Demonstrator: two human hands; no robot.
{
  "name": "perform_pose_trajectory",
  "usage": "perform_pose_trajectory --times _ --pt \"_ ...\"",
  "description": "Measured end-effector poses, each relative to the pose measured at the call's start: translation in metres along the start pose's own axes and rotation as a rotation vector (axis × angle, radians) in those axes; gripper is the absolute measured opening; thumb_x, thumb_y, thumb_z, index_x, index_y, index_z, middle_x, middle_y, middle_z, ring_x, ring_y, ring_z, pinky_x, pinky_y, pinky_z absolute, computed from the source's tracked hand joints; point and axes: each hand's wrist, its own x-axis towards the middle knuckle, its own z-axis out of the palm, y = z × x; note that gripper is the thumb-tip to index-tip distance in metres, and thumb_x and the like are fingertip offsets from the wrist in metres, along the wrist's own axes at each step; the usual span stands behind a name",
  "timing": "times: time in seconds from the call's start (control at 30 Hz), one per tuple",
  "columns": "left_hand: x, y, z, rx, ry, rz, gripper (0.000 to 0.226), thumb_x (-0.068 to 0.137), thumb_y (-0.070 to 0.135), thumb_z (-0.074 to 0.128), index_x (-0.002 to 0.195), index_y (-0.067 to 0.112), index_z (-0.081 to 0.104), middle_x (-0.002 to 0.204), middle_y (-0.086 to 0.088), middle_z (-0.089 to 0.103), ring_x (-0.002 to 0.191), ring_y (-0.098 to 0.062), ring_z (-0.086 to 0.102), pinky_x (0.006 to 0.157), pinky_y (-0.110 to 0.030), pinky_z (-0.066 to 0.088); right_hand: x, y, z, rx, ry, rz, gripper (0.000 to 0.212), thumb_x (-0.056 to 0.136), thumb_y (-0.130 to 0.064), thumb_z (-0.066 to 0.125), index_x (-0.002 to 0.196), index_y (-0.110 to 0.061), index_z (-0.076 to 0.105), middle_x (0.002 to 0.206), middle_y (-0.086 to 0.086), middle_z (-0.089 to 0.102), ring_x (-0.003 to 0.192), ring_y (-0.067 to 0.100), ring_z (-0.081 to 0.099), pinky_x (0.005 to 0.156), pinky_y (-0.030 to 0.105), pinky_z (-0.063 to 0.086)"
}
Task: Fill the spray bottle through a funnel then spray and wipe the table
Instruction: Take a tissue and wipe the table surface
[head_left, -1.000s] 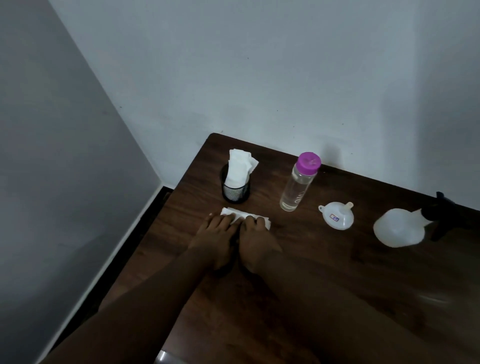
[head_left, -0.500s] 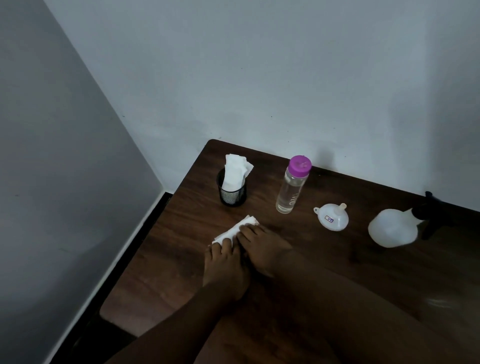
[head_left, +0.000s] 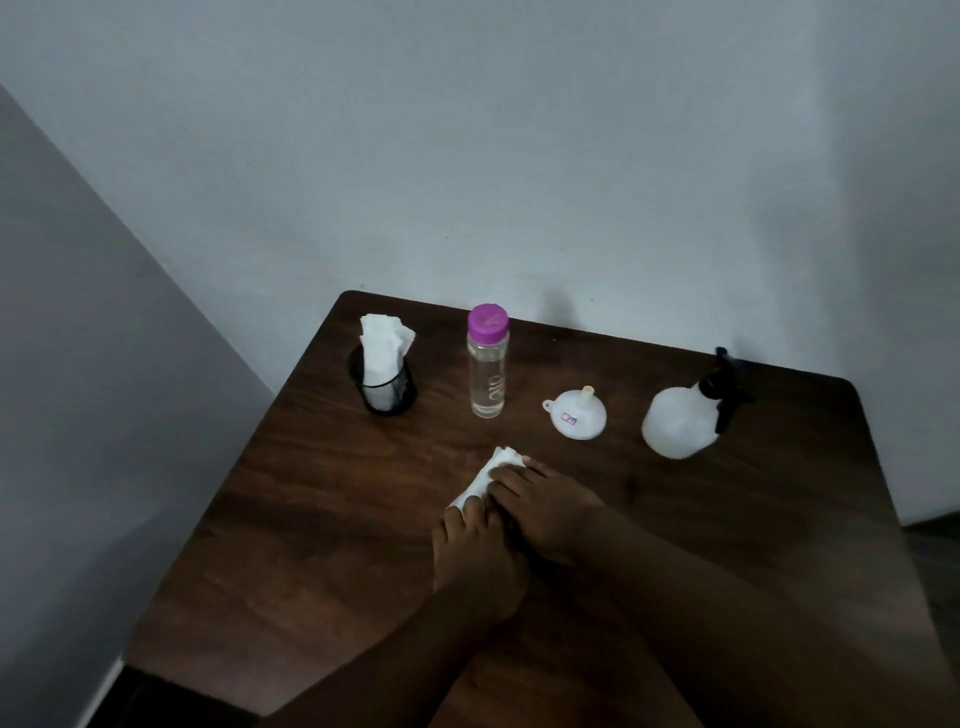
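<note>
A folded white tissue (head_left: 488, 475) lies on the dark wooden table (head_left: 322, 519). My left hand (head_left: 475, 561) presses its near end with flat fingers. My right hand (head_left: 545, 504) lies across its far part, fingertips on the paper. Behind stand a clear water bottle (head_left: 487, 374) with a purple cap, a white funnel (head_left: 577, 414) turned mouth down, and a white spray bottle (head_left: 680, 423) with a black trigger head, at the right.
A black mesh cup (head_left: 383, 387) holding white tissues stands at the table's back left corner. The table sits against a white wall; its left edge drops to the floor by a grey wall.
Both hands have slid the tissue toward me and to the right, away from the mesh cup, and it now lies at a slant. The camera view has shifted too.
</note>
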Motion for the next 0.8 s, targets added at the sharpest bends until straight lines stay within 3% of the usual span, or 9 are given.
perform_pose_trajectory --times 0.27,0.37,0.67,0.8 --pt "-0.007 0.072 0.012 -0.02 -0.005 0.076 0.065 0.083 0.054 0.03 0.131 0.021 0.057 0.122 -0.003 0.06 0.109 -0.031 0.056 0.096 -0.047 0.046 -0.071 0.036 0.007 -0.012 -0.021 0.056 0.052 0.09 -0.031 0.031 0.127 -0.008 0.061 0.135 0.014 0.059 0.127 0.028 0.055 0.106 0.047 0.045" --pt "-0.009 0.098 0.018 -0.008 0.014 0.126 0.061 0.081 0.054 0.036 0.125 0.021 0.061 0.114 -0.003 0.063 0.102 -0.029 0.058 0.09 -0.046 0.05 -0.098 0.048 0.01 -0.002 -0.035 0.078 0.058 0.09 -0.032 0.024 0.133 -0.007 0.055 0.142 0.016 0.053 0.134 0.03 0.048 0.111 0.049 0.038" --pt "-0.012 0.172 0.039 0.007 0.08 0.268 0.052 0.074 0.048 0.046 0.111 0.018 0.069 0.097 -0.001 0.066 0.083 -0.026 0.064 0.075 -0.041 0.056 -0.178 0.084 0.025 0.027 -0.04 0.226 0.046 0.089 -0.028 0.036 0.12 -0.011 0.066 0.128 0.011 0.064 0.121 0.025 0.061 0.1 0.046 0.049" --pt "-0.008 0.201 0.05 0.034 0.04 0.319 0.061 0.078 0.051 0.04 0.123 0.016 0.064 0.108 -0.004 0.064 0.097 -0.033 0.062 0.091 -0.05 0.052 -0.209 0.099 0.028 0.021 -0.075 0.281 0.046 0.088 -0.028 0.038 0.119 -0.011 0.067 0.127 0.011 0.065 0.119 0.024 0.062 0.098 0.048 0.051"
